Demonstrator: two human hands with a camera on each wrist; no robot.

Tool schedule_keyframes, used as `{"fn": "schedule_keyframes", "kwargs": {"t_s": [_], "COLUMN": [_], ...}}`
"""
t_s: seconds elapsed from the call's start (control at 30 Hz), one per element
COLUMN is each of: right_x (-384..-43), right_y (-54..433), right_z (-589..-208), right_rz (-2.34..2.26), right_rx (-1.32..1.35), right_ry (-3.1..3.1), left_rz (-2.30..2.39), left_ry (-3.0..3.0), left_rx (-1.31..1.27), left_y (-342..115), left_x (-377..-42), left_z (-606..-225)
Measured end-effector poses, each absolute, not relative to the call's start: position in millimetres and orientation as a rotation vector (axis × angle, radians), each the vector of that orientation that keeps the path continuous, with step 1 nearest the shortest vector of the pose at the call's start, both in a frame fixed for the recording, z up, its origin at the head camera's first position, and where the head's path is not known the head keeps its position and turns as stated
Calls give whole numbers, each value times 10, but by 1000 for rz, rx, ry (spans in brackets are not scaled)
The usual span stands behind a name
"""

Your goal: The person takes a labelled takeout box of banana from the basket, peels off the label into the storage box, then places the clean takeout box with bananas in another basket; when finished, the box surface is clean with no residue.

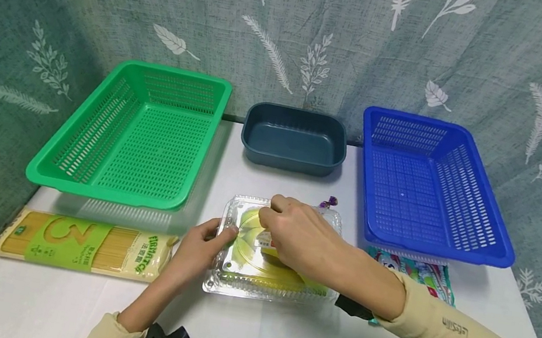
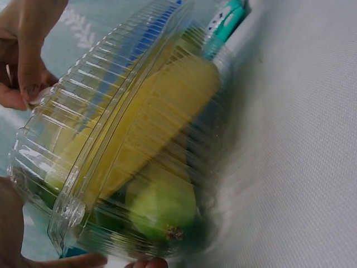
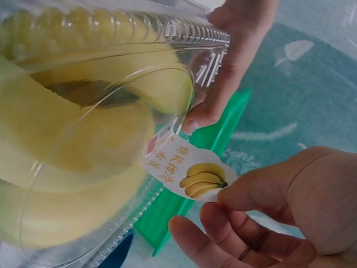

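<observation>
A clear plastic clamshell box [image 1: 265, 289] with yellow-green bananas [image 2: 162, 111] inside lies mid-table, its lid down. My left hand [image 1: 199, 249] grips the box's left side, the thumb lying on the lid. Above the lid, my right hand [image 1: 300, 233] pinches a white sticker [image 3: 192, 173] printed with a bunch of bananas and characters. One end of this sticker is lifted between thumb and finger, while the other end still touches the lid in the right wrist view. Part of the box is hidden behind the right hand and forearm in the head view.
A green basket [image 1: 175, 201] stands at back left, a dark teal tub [image 1: 290, 163] at back middle, a blue basket [image 1: 491, 254] at back right. Noodles in a pack [image 1: 83, 245] lie left, a teal packet [image 1: 444, 282] right. A small purple-wrapped item [image 1: 331, 202] lies behind the box.
</observation>
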State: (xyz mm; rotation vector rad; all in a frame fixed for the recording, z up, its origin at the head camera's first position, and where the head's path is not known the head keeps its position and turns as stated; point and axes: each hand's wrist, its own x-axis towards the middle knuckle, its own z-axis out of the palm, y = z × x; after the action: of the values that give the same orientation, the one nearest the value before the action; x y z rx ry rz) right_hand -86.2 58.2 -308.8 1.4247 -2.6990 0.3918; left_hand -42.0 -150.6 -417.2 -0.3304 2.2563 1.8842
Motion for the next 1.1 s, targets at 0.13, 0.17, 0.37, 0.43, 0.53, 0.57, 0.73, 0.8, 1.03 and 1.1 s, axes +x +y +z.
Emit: {"fn": "schedule_keyframes", "kwargs": {"t_s": [0.13,0.17,0.37,0.43,0.53,0.57,0.73,0.8,1.03,1.1], "right_x": [-848,-846,-836,-832,-829,-827,-818,-815,-819,-824], "right_y": [585,586,580,578,581,583,597,599,604,612], "right_z": [-3071,-3068,-3047,-3035,-3017,-3012,-3005,-3010,-2996,-2978], "right_rz": [400,404,427,429,439,442,466,475,502,521], "right_rx": [1422,1424,1431,1429,1425,1423,1416,1416,1431,1430], "right_ry": [-2694,-2690,-2665,-2670,-2690,-2696,-2704,-2694,-2665,-2650], "left_rz": [1882,1882,1888,1892,1894,1893,1883,1885,1896,1894], "left_ry": [2260,2260,2254,2252,2252,2254,2247,2245,2252,2253], "left_rx": [-331,-330,-326,-324,-325,-328,-339,-338,-328,-332], "left_y": [-1501,-1500,-1507,-1509,-1508,-1507,-1500,-1499,-1499,-1500], "left_x": [-425,-426,-424,-422,-419,-420,-416,-414,-405,-406], "left_z": [-4170,-4170,-4172,-4171,-4165,-4165,-4169,-4170,-4159,-4162]}}
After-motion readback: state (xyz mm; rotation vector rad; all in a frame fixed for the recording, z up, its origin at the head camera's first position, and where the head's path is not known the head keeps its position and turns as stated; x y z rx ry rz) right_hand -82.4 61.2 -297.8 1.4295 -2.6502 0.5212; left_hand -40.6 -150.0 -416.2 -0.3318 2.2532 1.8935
